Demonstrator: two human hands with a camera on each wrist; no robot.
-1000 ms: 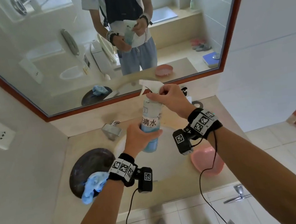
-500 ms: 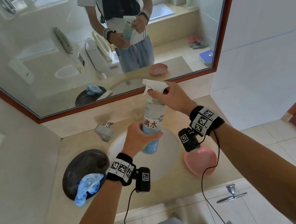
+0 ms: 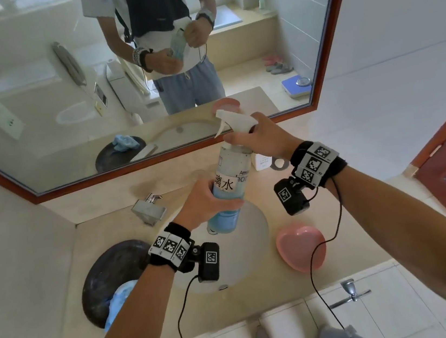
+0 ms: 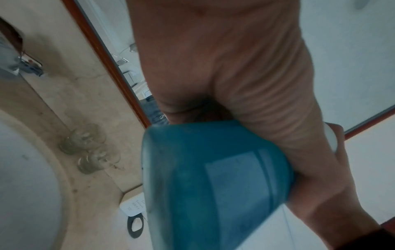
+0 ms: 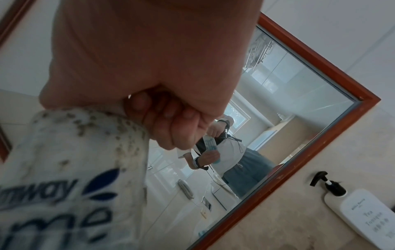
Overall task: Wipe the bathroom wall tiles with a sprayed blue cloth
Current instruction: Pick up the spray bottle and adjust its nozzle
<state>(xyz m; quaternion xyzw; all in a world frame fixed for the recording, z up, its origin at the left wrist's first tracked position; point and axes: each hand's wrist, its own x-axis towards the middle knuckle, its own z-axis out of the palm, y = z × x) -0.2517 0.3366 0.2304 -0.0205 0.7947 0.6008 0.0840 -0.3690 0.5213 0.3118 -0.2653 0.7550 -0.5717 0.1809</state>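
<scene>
I hold the spray bottle (image 3: 230, 187) upright over the sink basin (image 3: 255, 229), my left hand (image 3: 206, 202) wrapped round its lower body where the blue liquid sits, my right hand (image 3: 257, 138) clamped round the neck under the white trigger head (image 3: 234, 122). Against the frames from a second ago the bottle sits a little higher above the basin and the nozzle now points left, away from the mirror (image 3: 147, 74); my right-hand grip has shifted from on top of the head to round its collar. I judge I am still readying the sprayer, twisting the head or settling a trigger grip, so no spraying has begun and the wiping itself lies well ahead.

The blue cloth (image 3: 119, 298) lies untouched left of the basin, draped over the near edge of the dark round dish (image 3: 110, 268). A pink heart-shaped dish (image 3: 302, 249) rests right of the basin, and a white pump bottle (image 5: 359, 213) stands behind it against the wall.

My left forearm covers part of the cloth, so I cannot tell how it is folded. In the right wrist view my fingers (image 5: 171, 121) curl tight, but the trigger is out of sight, so I cannot tell if a finger rests on it. The left wrist view is blurred and shows little beyond the bottle's blue base.
</scene>
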